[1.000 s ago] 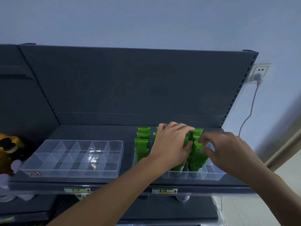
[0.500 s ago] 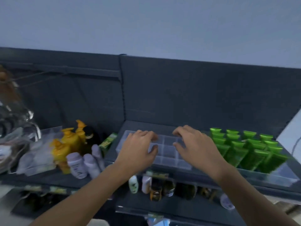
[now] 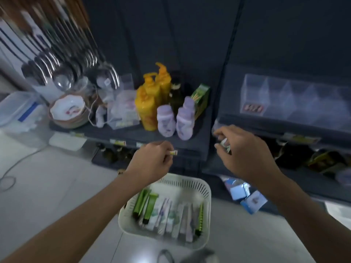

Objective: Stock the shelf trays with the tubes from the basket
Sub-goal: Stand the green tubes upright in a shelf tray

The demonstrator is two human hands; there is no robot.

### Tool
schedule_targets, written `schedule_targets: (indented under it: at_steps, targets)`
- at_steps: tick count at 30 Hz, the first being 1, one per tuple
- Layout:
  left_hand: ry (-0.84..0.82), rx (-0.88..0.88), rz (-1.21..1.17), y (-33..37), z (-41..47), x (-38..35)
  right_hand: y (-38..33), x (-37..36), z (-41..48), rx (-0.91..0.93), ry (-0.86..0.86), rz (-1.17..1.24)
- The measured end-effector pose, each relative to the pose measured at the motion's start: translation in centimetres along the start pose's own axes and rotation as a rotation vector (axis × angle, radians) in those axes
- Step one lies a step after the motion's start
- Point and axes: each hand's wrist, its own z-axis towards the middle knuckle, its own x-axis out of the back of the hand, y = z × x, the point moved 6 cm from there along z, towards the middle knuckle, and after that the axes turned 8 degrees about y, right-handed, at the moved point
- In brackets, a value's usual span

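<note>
Both hands have come off the clear tray [image 3: 284,99] and dropped low since a moment ago. Yellow pump bottles [image 3: 152,103] and lilac bottles [image 3: 166,120] crowd the shelf [image 3: 201,145] right behind the left hand [image 3: 152,162], with ladles [image 3: 62,78] hanging further left. The right hand [image 3: 245,150] is just below the tray. Fingers are curled on both, but it's too blurry to tell if they pinch anything. The white basket [image 3: 190,180] sits on the floor under them, holding tubes [image 3: 165,215] side by side.

Dim, motion-blurred, warped edges
</note>
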Motion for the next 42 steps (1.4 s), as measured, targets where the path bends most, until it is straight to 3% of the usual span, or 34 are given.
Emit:
schedule_targets:
  at_steps: [10, 16, 21, 24, 29, 34, 38, 42]
  targets:
    - [-0.392, 0.231, 0.058, -16.5, -7.8, -23.6, 1.5, -28.1, -8.9, -0.171, -0.492, 0.047]
    - [-0.601, 0.016, 0.391, -20.4, -10.1, -34.4, 4.3, -41.9, -14.8, -0.212, -0.758, -0.243]
    - [-0.666, -0.11, 0.565, -22.3, -11.1, -37.6, 7.0, -46.4, -17.7, -0.108, -1.033, -0.605]
    - [-0.652, -0.127, 0.577, -22.7, -11.4, -37.5, 7.3, -47.1, -18.6, -0.027, -1.011, -0.671]
    - [-0.575, -0.18, 0.582, -22.2, -11.0, -36.4, 6.7, -46.7, -17.8, -0.13, -1.02, -0.697]
    - [-0.581, -0.179, 0.523, -20.8, -11.1, -34.7, 5.2, -44.1, -15.3, -0.334, -0.846, -0.373]
    - [-0.664, -0.087, 0.397, -18.6, -11.8, -31.8, 4.2, -41.3, -14.9, -0.386, -0.748, -0.275]
    - [-0.56, -0.145, 0.435, -15.0, -11.4, -26.5, 2.8, -36.4, -14.6, -0.399, -0.633, -0.129]
